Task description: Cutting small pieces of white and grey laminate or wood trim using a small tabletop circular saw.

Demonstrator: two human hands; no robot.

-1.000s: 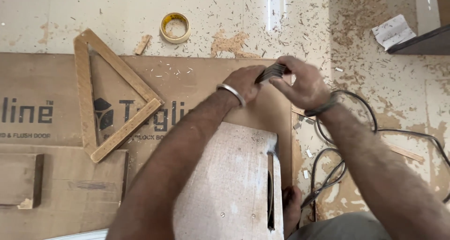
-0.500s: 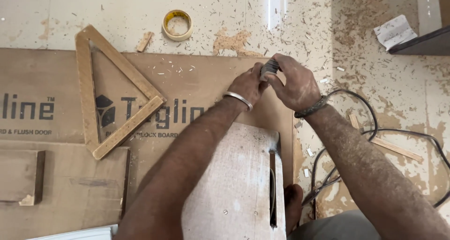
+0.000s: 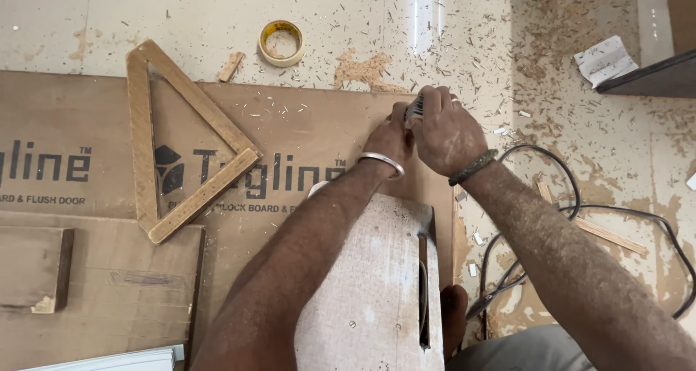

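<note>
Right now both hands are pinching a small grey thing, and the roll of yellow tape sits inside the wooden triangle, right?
Not quite. In the head view the roll of yellow tape lies on the floor outside the wooden triangle, up to its right. Both hands, left hand and right hand, do pinch the small grey thing.

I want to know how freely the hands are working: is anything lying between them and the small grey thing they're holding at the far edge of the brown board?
Nothing visible does. The left hand and right hand already close together around the small grey object at the board's far edge. The wooden triangle and tape roll lie well off to the left.
</note>
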